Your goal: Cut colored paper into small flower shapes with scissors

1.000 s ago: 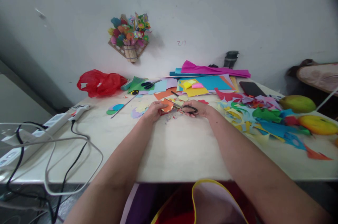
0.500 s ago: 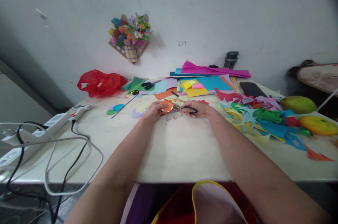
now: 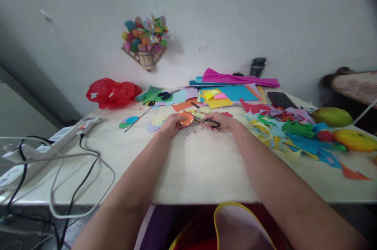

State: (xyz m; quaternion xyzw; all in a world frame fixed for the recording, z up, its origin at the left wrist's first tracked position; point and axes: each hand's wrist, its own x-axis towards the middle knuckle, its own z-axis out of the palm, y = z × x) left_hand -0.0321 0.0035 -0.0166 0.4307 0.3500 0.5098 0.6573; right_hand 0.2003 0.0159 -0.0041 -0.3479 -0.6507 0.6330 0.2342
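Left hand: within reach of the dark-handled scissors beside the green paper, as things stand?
Probably yes: the dark-handled scissors lie a little beyond the left hand, and nothing tall seems to stand between. The orange paper it holds would likely need releasing first.

Orange paper (image 3: 187,119) — scissors (image 3: 216,123) seemingly black-handled

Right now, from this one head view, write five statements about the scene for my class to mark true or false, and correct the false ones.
1. The right hand holds scissors. True.
2. The paper in the left hand is green. False: it is orange.
3. Flowers hang on the wall. True.
4. The red bag lies to the right of the phone. False: it lies to its left.
5. Fruit lies on the right side of the table. True.
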